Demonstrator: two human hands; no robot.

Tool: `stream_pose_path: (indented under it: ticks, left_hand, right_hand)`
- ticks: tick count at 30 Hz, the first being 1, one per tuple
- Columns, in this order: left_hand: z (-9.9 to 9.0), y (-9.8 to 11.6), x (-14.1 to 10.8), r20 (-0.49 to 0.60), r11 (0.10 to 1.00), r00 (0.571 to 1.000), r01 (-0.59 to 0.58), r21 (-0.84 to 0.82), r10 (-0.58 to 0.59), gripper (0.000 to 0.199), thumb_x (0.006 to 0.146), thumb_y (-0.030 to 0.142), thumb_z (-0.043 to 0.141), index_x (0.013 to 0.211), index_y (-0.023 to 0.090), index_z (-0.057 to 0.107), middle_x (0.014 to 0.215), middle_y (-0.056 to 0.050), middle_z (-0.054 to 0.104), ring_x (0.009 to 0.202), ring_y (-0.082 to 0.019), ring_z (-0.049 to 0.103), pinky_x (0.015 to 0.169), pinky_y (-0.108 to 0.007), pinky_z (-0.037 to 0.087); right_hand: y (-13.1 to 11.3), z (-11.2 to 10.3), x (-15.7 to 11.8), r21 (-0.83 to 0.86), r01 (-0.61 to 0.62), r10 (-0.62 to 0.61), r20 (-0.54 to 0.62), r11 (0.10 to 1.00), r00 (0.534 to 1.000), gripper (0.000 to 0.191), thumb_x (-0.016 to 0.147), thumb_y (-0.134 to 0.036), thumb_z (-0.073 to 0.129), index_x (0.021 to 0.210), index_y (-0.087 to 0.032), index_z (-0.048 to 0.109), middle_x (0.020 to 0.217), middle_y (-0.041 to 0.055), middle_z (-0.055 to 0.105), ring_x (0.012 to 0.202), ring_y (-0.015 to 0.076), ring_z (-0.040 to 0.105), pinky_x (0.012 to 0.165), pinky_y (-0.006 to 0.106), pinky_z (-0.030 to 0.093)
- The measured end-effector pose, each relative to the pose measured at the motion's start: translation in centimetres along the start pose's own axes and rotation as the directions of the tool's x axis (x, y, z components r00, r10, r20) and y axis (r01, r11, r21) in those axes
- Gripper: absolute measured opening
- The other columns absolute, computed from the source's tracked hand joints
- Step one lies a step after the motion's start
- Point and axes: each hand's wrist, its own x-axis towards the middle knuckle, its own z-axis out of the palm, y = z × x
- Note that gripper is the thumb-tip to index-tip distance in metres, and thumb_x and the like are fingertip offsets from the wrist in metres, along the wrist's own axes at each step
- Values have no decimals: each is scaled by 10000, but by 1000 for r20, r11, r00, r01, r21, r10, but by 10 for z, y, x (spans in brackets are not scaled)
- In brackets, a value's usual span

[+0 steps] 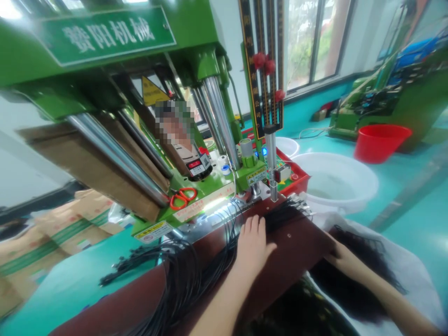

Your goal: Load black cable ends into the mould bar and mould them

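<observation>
My left hand (252,240) lies with its fingers stretched out on the brown work board (290,256), its fingertips beside thin black cables (280,218). A large looped bundle of black cables (182,275) hangs across the board to the left of that hand. Pale connector ends (300,203) show at the bundle's right end. My right hand (338,252) is at the right edge of the board, with its fingers partly hidden there, so its grip cannot be made out. Close below it, a white sack (402,247) holds a dark mass of black strands (367,270).
A green press machine (196,28) with steel columns stands in front, orange-handled scissors (182,198) on its bed. A red control box (301,179), a white tub (336,177) and a red bucket (380,142) are to the right. Cardboard boxes (66,224) stand left.
</observation>
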Motion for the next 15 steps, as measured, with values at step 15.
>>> stream_pose_path:
  ticks: [15]
  left_hand:
    - [5,-11,48,60,999,997,-41,-35,43,70,770,163,496,831,144,525,873,-64,555,861,-186,501,776,-313,413]
  right_hand:
    - [24,-30,-16,77,-80,72,105,994,992,625,698,-298,486,1275,-123,321,1227,176,486,976,249,565,865,391,452]
